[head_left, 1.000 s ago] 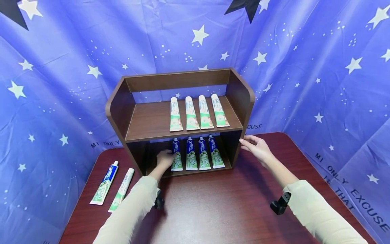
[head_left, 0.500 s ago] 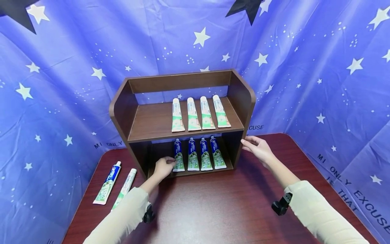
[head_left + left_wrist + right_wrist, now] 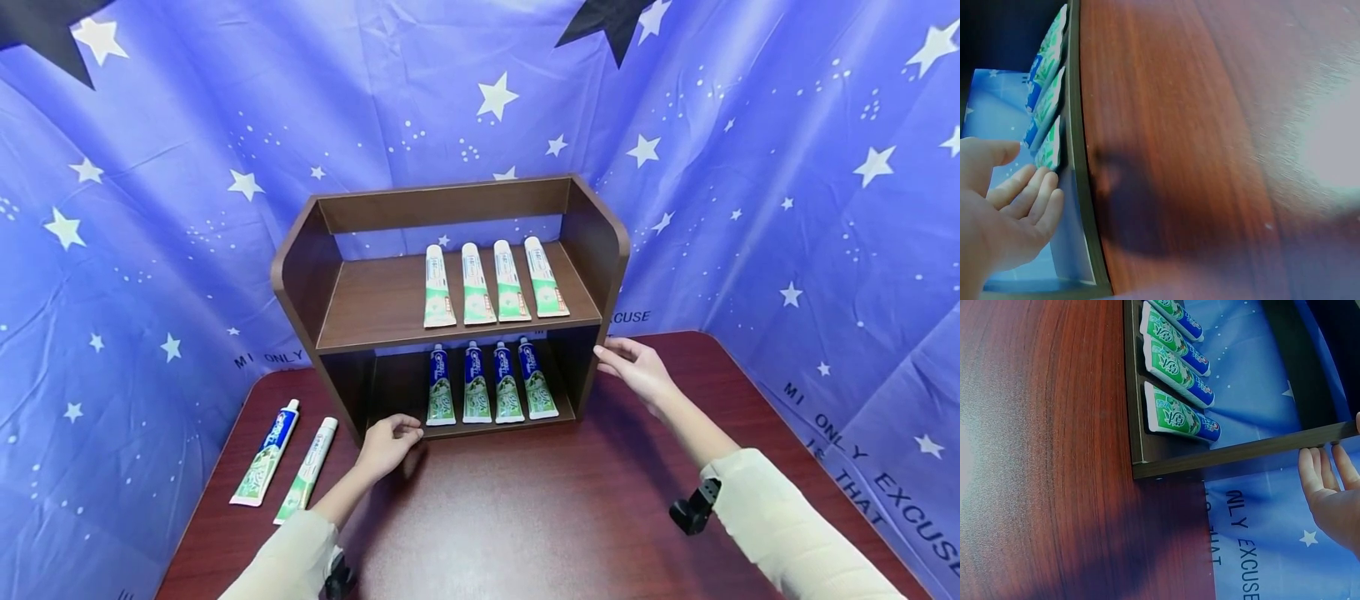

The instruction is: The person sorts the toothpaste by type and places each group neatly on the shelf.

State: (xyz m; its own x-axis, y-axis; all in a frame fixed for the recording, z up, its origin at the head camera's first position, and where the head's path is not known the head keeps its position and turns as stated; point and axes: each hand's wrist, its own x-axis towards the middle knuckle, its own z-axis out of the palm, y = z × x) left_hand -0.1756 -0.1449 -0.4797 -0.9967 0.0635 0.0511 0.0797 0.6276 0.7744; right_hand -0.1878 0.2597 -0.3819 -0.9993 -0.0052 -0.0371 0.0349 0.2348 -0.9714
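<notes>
A brown two-tier shelf [image 3: 367,304] stands on the table. Its lower tier holds a row of blue-and-green toothpaste tubes [image 3: 441,392]; a row of white-and-green toothpaste tubes [image 3: 438,287] lies on the upper tier. Nothing is in my left hand [image 3: 387,448], whose fingers are loosely bent just in front of the lower tier, left of the leftmost blue tube. In the left wrist view, thumb and fingers [image 3: 1035,194] are apart. My right hand [image 3: 637,371] holds the shelf's right side panel [image 3: 1254,449], thumb at its front edge and fingertips on the outer face.
Left of the shelf, one blue-and-green toothpaste tube [image 3: 266,454] and one white-and-green toothpaste tube [image 3: 307,471] lie on the dark red table [image 3: 480,517]. A blue star-patterned curtain [image 3: 405,100] surrounds the table at the back and sides.
My left hand has let go of the leftmost blue-and-green tube and drawn back out of the lower tier, toward me and left. The right hand stays at the side panel.
</notes>
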